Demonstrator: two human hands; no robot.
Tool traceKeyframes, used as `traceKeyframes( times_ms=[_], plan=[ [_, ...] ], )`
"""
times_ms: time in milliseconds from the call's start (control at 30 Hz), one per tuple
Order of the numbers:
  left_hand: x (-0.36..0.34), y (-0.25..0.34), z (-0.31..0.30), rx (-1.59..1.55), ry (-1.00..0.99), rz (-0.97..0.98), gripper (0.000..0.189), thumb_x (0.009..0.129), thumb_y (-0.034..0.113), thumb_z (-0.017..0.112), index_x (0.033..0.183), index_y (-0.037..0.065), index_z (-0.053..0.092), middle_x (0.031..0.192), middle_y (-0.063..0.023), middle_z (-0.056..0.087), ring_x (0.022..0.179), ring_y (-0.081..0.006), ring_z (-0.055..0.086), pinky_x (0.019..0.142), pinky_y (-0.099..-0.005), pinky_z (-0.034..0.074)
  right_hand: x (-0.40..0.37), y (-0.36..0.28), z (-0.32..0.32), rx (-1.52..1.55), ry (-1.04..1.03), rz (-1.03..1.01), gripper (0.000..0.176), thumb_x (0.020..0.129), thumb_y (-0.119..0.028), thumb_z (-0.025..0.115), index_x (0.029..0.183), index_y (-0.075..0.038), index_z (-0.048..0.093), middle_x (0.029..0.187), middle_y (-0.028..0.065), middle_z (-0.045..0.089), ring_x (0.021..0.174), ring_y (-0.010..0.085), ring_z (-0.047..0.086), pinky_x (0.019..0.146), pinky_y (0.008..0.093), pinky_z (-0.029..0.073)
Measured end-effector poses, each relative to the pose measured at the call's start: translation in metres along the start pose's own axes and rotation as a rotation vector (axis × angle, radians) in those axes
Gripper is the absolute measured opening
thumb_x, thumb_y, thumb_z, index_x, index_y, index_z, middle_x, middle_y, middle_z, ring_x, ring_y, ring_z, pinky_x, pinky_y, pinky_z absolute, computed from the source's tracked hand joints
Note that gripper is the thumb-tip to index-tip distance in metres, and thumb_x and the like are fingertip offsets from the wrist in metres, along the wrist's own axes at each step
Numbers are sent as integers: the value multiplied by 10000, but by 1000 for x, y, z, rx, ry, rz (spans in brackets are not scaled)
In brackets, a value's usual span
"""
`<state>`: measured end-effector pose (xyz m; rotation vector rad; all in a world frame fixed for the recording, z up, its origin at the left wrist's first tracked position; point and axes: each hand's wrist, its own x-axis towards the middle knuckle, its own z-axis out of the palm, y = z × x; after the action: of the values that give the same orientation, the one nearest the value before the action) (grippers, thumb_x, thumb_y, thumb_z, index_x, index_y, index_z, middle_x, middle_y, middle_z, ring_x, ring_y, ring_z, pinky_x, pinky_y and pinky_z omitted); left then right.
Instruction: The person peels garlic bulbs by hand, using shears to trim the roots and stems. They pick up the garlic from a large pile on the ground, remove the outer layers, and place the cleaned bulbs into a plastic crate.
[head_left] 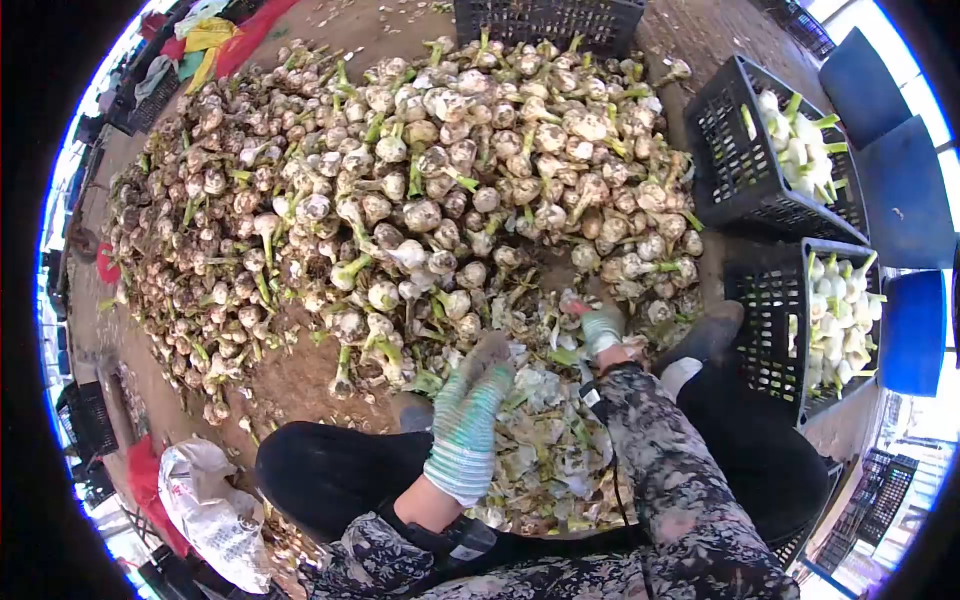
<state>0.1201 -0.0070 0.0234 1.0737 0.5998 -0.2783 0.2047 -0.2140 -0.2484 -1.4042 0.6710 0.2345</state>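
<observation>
My left hand (468, 425), in a green-and-white striped glove with dirty fingertips, is held over the near edge of the garlic pile (430, 180). Its fingers are stretched out side by side, and I see nothing in them. My right hand (603, 328), in a similar glove, reaches down at the pile's front edge; its fingers are mostly hidden, so I cannot tell what they hold. Peeled-off garlic skins and leaves (545, 440) lie between my legs, below both hands. The piled bulbs are soil-stained, with short green stems.
Black crates of cleaner white garlic, one farther back (735, 150) and one nearer (770, 330), stand at my right. Another black crate (545, 25) is behind the pile. A white sack (210, 510) lies at lower left. Blue panels (905, 190) line the right side.
</observation>
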Motion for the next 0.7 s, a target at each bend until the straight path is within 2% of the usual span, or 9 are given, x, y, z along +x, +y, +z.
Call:
traceKeyframes(
  times_ms=[33, 100, 133, 233, 333, 533, 567, 633, 700],
  plan=[
    [0, 3, -2, 5, 3, -5, 395, 851, 87, 499, 1223, -21, 420, 1180, -97, 491, 1076, -162, 465, 926, -268, 350, -15, -13, 8, 414, -11, 79, 425, 727, 30, 604, 1131, 1, 475, 1078, 125, 525, 969, 237, 523, 669, 333, 499],
    [3, 8, -3, 17, 24, -9, 406, 838, 81, 521, 1218, -24, 423, 1178, -101, 490, 1063, -162, 472, 916, -269, 360, -49, -46, 23, -25, -191, -153, 465, 701, 5, 627, 1136, 2, 464, 1083, 100, 509, 992, 191, 501, 682, 300, 491],
    [3, 11, -4, 42, 16, 15, 416, 827, 85, 544, 1212, -22, 428, 1157, -106, 500, 1044, -154, 476, 902, -268, 374, -79, -72, 30, -510, -216, -463, 467, 771, -40, 557, 1200, -7, 377, 1057, 115, 514, 781, 248, 614, 694, 294, 520],
    [3, 18, -7, 53, 53, -22, 399, 826, 88, 551, 1195, -20, 445, 1129, -93, 511, 995, -140, 498, 855, -254, 409, -149, -134, 58, -36, -509, -454, 484, 699, -55, 614, 1151, -23, 445, 1067, 99, 518, 822, 232, 592, 740, 287, 477],
    [-1, 26, -9, 67, 14, 80, 367, 829, 104, 557, 1164, -20, 472, 1077, -70, 535, 916, -116, 523, 774, -229, 445, -192, -191, 68, -537, -693, -870, 560, 614, -59, 647, 1148, -55, 479, 1025, 147, 526, 936, 298, 520, 831, 358, 406],
    [-21, 40, -23, 116, -255, 51, 322, 827, 93, 568, 1120, -26, 507, 965, -46, 588, 846, -91, 543, 740, -214, 454, -228, -226, 65, -1033, -717, -1066, 558, 622, -90, 647, 1150, -49, 475, 972, 111, 557, 850, 275, 561, 724, 351, 461],
    [-21, 39, -22, 114, -263, 59, 322, 827, 93, 568, 1120, -26, 507, 965, -46, 588, 846, -91, 543, 740, -214, 454, -232, -224, 61, -1039, -709, -1076, 558, 622, -90, 647, 1150, -49, 475, 972, 111, 557, 850, 275, 561, 724, 351, 461],
    [-19, 36, -18, 1, -164, 222, 351, 814, 76, 585, 1137, -27, 496, 1017, -58, 569, 887, -98, 532, 758, -217, 453, -231, -201, 49, 136, -447, -475, 528, 699, -144, 669, 1167, -28, 452, 951, 62, 569, 841, 197, 568, 676, 304, 481],
    [-19, 30, -14, -39, -185, 279, 405, 798, 66, 607, 1166, -30, 470, 1073, -67, 545, 923, -107, 521, 789, -221, 446, -212, -182, 26, 148, -533, -280, 541, 743, -121, 623, 1222, -11, 398, 1015, 96, 557, 877, 148, 577, 673, 315, 496]
  ],
)
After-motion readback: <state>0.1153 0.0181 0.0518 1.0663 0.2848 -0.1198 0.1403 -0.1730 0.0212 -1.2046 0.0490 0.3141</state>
